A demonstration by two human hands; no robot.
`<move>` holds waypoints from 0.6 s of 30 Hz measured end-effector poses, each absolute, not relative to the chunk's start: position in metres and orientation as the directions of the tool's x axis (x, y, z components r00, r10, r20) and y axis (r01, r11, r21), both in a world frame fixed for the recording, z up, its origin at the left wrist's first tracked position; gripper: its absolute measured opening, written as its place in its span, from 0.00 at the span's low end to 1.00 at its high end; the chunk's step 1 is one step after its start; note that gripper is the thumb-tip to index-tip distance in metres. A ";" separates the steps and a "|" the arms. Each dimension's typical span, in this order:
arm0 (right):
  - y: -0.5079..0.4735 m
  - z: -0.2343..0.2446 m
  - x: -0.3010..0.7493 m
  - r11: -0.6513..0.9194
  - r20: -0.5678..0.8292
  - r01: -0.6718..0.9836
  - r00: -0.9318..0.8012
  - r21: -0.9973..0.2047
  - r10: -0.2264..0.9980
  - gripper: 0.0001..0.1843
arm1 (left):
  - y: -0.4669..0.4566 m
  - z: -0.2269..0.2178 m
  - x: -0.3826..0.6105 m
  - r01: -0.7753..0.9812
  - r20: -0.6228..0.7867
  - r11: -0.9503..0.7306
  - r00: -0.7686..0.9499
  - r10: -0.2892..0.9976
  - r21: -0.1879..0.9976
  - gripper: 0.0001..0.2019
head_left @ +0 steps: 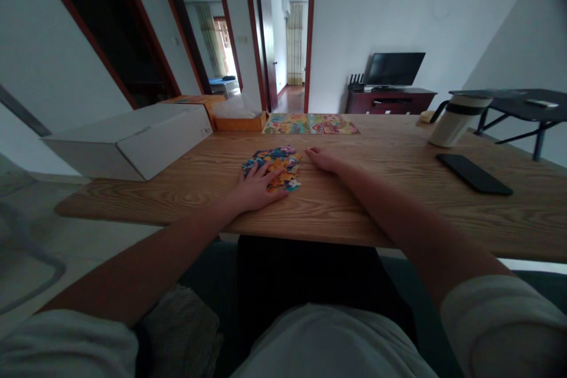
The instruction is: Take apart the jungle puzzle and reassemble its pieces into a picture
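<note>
A heap of colourful jigsaw puzzle pieces [279, 159], mostly orange, blue and teal, lies on the wooden table in front of me. My left hand [256, 189] rests palm down on the near left side of the heap, its fingers spread over the pieces. Just right of the heap, my right hand [324, 160] lies low on the tabletop with its fingers drawn together. Whatever its fingertips may hold is too small to make out.
Beyond the heap lies a colourful printed puzzle sheet [310, 124]. An orange open box [241, 124] with clear plastic and a large white box [137, 136] stand at left. To the right are a black phone [473, 174] and a white tumbler [456, 123] on the wooden table [354, 212].
</note>
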State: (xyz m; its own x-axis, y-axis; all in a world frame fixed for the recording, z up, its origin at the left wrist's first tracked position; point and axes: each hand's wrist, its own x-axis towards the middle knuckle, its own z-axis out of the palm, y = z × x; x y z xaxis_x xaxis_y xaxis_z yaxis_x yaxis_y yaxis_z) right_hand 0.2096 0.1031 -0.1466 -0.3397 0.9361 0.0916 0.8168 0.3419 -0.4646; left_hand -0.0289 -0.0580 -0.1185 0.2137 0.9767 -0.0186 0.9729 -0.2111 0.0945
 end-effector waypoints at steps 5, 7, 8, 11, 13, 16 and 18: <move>0.080 -0.131 0.180 0.286 0.019 0.786 -0.330 -0.548 0.944 0.33 | -0.040 -0.122 -0.047 0.983 0.022 -0.167 0.166 0.986 0.071 0.40; 0.079 -0.125 0.179 0.256 0.030 0.790 -0.289 -0.557 0.957 0.29 | -0.036 -0.124 -0.053 0.987 0.049 -0.139 0.136 0.990 0.078 0.39; 0.082 -0.123 0.180 0.250 0.050 0.794 -0.268 -0.554 0.962 0.26 | -0.035 -0.125 -0.056 0.988 0.063 -0.129 0.123 0.990 0.090 0.38; 0.096 -0.120 0.182 0.249 0.136 0.804 -0.208 -0.540 0.969 0.17 | -0.031 -0.126 -0.061 0.979 0.124 -0.131 0.112 0.986 0.158 0.32; 0.108 -0.121 0.178 0.282 0.201 0.800 -0.205 -0.529 0.958 0.17 | -0.030 -0.127 -0.063 0.962 0.178 -0.154 0.115 0.977 0.224 0.27; 0.122 -0.125 0.161 0.349 0.229 0.784 -0.266 -0.514 0.936 0.28 | -0.028 -0.127 -0.066 0.931 0.234 -0.167 0.092 0.968 0.325 0.24; 0.128 -0.129 0.146 0.368 0.147 0.778 -0.342 -0.509 0.928 0.34 | -0.028 -0.127 -0.069 0.914 0.244 -0.164 0.074 0.967 0.370 0.25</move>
